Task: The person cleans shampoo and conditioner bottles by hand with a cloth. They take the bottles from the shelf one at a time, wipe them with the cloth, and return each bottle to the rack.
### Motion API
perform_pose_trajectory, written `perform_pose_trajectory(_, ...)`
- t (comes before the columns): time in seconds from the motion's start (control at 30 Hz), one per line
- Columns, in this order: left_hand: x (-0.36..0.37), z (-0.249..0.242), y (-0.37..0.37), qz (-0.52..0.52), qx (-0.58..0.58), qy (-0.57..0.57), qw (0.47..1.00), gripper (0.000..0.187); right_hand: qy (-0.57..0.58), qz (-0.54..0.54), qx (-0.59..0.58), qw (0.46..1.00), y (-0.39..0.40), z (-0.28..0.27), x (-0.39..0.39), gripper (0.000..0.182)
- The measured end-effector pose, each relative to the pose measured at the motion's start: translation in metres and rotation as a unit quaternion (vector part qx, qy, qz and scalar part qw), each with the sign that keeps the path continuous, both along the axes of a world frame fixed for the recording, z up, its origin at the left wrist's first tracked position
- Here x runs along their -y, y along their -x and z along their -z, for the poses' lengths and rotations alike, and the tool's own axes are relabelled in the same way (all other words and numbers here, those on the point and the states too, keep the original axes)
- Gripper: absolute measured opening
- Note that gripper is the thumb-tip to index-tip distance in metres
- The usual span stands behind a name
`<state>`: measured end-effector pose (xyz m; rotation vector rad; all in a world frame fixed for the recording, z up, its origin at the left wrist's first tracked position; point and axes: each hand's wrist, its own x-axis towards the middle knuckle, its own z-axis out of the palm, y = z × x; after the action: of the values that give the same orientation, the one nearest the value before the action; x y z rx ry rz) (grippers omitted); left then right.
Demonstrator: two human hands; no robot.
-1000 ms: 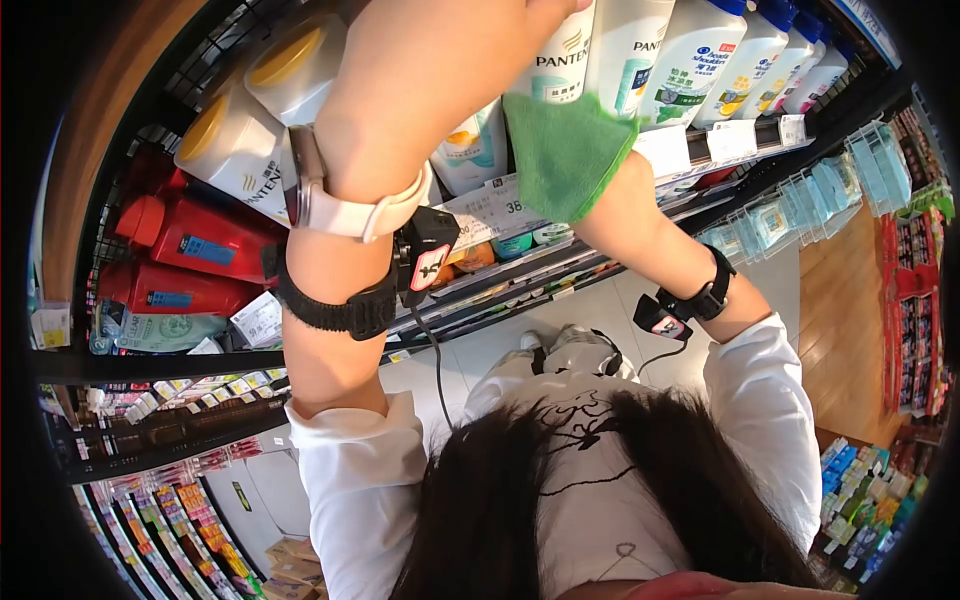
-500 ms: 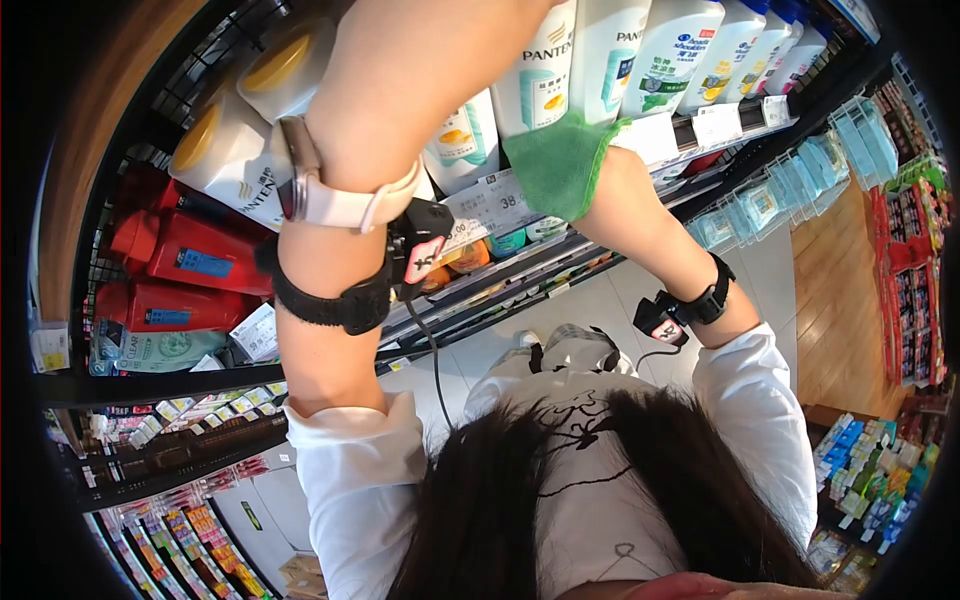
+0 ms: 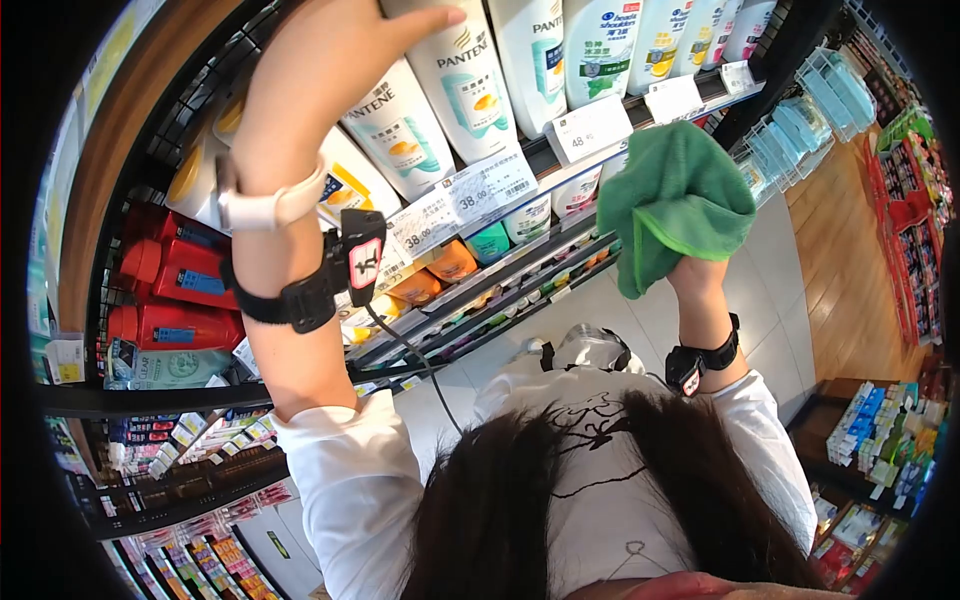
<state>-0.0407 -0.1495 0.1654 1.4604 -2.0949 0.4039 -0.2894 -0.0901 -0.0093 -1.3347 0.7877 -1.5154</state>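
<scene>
My left hand [image 3: 365, 35] is at the top edge, in front of a white Pantene bottle [image 3: 465, 90]. One digit points right across the upper part of that bottle; the other fingers lie outside the view. What shows of it looks open. My right hand [image 3: 697, 275] grips a green cloth [image 3: 680, 195], which is bunched and drapes over the fingers. The cloth hangs in front of the shelf edge, near a price tag [image 3: 592, 128]. Another Pantene bottle [image 3: 400, 135] stands upright just left of the first.
Head & Shoulders bottles [image 3: 602, 45] continue the row to the right. Red bottles [image 3: 190, 325] occupy the shelf's left end. Price labels [image 3: 490, 187] line its front edge. Wire racks with blue packs [image 3: 800, 125] jut out at right. A lower shelf holds orange-capped items [image 3: 450, 262].
My right hand has drawn back from the bottles with the green cloth, moving right and down. My left arm has shifted left, bringing part of the hand into view. The camera view has moved slightly.
</scene>
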Motion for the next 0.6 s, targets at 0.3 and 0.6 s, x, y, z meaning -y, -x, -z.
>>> perform_pose_trajectory(0.3, -0.009, 0.001, -0.022, -0.077, 0.044, -0.028, 0.996, 0.050, 0.003, -0.017, 0.244, 0.970, 0.047, 0.043, -0.006, 0.052)
perform_pose_trajectory(0.6, -0.012, -0.001, 0.010, -0.050, 0.110, 0.032, 0.992, 0.056, 0.017, -0.031, 0.322, 0.946, 0.102, 0.067, 0.013, 0.055)
